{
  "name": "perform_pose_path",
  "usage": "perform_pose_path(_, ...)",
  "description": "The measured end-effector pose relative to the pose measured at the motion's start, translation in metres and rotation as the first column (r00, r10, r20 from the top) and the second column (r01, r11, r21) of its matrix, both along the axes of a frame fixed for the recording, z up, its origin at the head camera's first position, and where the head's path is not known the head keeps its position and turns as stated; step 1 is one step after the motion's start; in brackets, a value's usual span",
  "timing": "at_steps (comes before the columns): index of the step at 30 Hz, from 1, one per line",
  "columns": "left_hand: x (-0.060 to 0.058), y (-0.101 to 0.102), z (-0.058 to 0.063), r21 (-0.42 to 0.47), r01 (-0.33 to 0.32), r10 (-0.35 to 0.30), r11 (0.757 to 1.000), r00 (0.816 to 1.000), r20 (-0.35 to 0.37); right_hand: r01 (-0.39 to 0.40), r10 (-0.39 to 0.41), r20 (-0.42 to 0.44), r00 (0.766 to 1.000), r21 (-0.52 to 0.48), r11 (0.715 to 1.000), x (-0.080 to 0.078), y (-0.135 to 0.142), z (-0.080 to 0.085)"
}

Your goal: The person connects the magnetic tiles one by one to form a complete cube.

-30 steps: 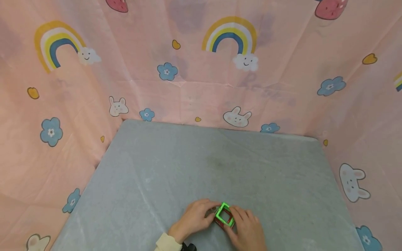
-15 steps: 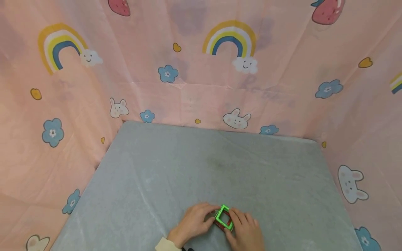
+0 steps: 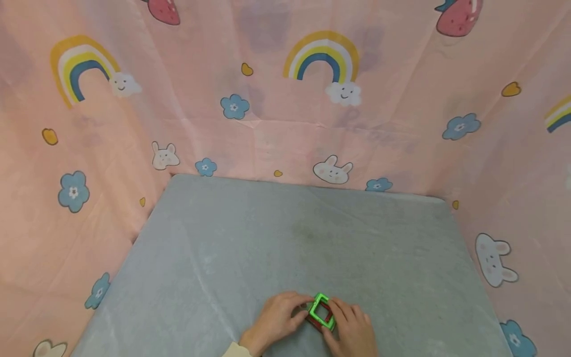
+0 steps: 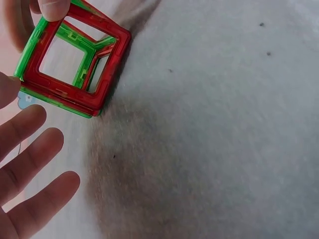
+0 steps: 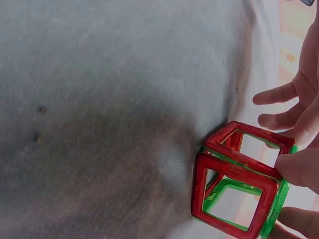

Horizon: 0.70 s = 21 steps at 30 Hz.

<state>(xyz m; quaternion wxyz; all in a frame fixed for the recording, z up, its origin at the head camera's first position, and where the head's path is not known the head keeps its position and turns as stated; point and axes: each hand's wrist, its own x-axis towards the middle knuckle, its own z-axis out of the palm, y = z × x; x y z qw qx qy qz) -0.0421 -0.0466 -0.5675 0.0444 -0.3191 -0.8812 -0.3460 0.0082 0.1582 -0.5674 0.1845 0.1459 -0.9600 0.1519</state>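
A small cube of magnetic building tiles (image 3: 314, 306) sits between both hands near the front of the table. Its upper tile is a green open square, and red square frames (image 4: 113, 69) form its sides. My left hand (image 3: 278, 315) pinches the left corner with thumb and index finger. In the left wrist view its other fingers (image 4: 35, 157) are spread away from the cube. From the right, my right hand (image 3: 354, 329) holds the cube, thumb at the near corner and fingers along the right edge. In the right wrist view its fingertips (image 5: 301, 172) press the green rim.
A grey cloth-covered table (image 3: 250, 233) spreads out beyond the hands. Pink curtains (image 3: 276, 139) printed with rainbows, rabbits and flowers enclose it at the back and both sides.
The head view has shifted slightly, so hands and cube appear a little lower. Both hands keep their hold on the cube. A black object by the left wrist has left the view.
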Motion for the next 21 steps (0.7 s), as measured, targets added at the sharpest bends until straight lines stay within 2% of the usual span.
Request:
perform_pose_path(7, 0.0, 0.002, 0.0, 0.008, -0.008, 0.008, 1.0, 1.0, -0.014, 0.019, -0.019, -0.008, 1.0, -0.004, 1.0, -0.001, 0.004, -0.002)
perform_pose_path(16, 0.003, 0.001, -0.002, 0.024, -0.001, 0.003, 1.0, 0.999, -0.054, -0.013, 0.005, -0.136, 0.991, -0.064, 0.998, -0.009, 0.019, -0.006)
perform_pose_path(21, 0.004, 0.0, -0.004, 0.017, -0.009, 0.009, 1.0, 1.0, -0.029, -0.014, 0.002, -0.157, 0.988, -0.073, 0.997, -0.014, 0.032, -0.006)
